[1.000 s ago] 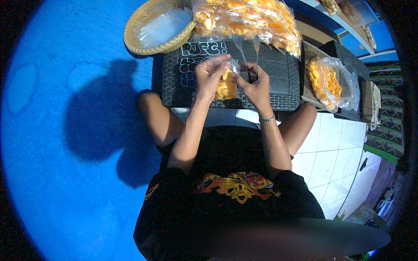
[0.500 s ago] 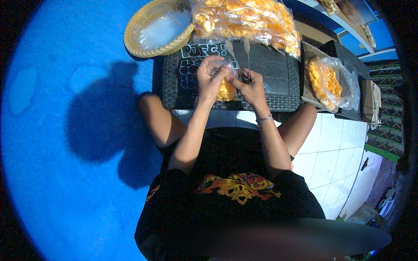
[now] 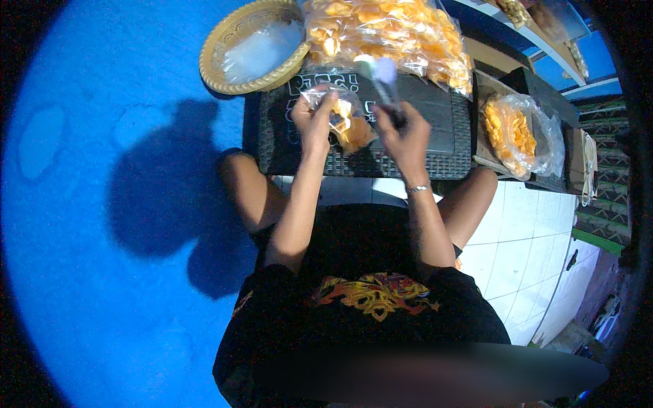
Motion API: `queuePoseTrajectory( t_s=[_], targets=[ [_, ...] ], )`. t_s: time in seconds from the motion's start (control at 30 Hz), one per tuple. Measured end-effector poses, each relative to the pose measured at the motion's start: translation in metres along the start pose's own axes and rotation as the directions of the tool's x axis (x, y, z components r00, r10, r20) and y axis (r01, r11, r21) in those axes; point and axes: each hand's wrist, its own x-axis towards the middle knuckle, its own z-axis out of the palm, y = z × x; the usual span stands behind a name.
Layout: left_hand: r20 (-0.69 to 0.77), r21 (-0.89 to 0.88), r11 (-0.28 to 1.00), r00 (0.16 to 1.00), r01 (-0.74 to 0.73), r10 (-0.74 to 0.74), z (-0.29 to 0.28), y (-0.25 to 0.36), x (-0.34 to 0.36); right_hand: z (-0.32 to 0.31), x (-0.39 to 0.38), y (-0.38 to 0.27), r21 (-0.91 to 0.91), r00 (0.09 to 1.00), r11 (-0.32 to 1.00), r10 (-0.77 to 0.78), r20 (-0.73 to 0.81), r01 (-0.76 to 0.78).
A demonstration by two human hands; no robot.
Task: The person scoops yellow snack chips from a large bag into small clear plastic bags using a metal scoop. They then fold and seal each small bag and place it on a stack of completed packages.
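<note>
Above the near part of the dark woven table, my left hand (image 3: pixel 313 128) grips a small clear plastic bag (image 3: pixel 354 137) by its upper side. Yellow-orange chips (image 3: pixel 341 117) show inside it. To its right, my right hand (image 3: pixel 407 139) is closed round tongs (image 3: pixel 385 80), whose two broad ends point away from me. Motion smears the tongs and the fingers there. A gap separates the tongs from the bag.
A woven basket (image 3: pixel 212 71) with clear plastic bags stands at the far left. Filled chip bags (image 3: pixel 388 30) are piled at the table's (image 3: pixel 435 126) back. On the right, a large open plastic bag (image 3: pixel 546 139) holds loose chips (image 3: pixel 507 132).
My right hand has left the bag and moved right with the tongs. The left hand has shifted slightly left, and the bag now hangs tilted from it.
</note>
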Motion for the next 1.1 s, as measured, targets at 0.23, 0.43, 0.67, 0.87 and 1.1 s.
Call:
queuePoseTrajectory(
  t_s=[0.23, 0.43, 0.67, 0.87, 1.1],
  targets=[
    [-0.109, -0.286, 0.935, 0.962, 0.211, -0.25, -0.016, 0.003, 0.011, -0.079, -0.022, 0.04, 0.001, 0.934, 0.953, 0.297, -0.198, -0.303],
    [-0.001, -0.423, 0.83, 0.915, 0.364, -0.402, 0.003, 0.004, -0.009, -0.03, -0.049, 0.05, 0.102, 0.845, 0.84, 0.521, 0.116, -0.532],
    [0.278, -0.543, 0.711, 0.894, 0.447, -0.35, -0.011, -0.005, -0.007, 0.014, -0.036, 0.028, 0.581, 0.849, 0.624, 0.444, 0.287, -0.523],
    [-0.055, -0.347, 0.914, 0.968, 0.211, -0.245, -0.012, -0.027, -0.007, 0.025, -0.03, 0.016, 0.571, 0.867, 0.656, 0.422, 0.265, -0.494],
    [-0.067, 0.073, 0.996, 0.996, -0.059, 0.064, -0.012, -0.008, -0.015, 0.04, -0.025, 0.028, 0.496, 0.859, 0.708, 0.473, 0.196, -0.503]
  ],
)
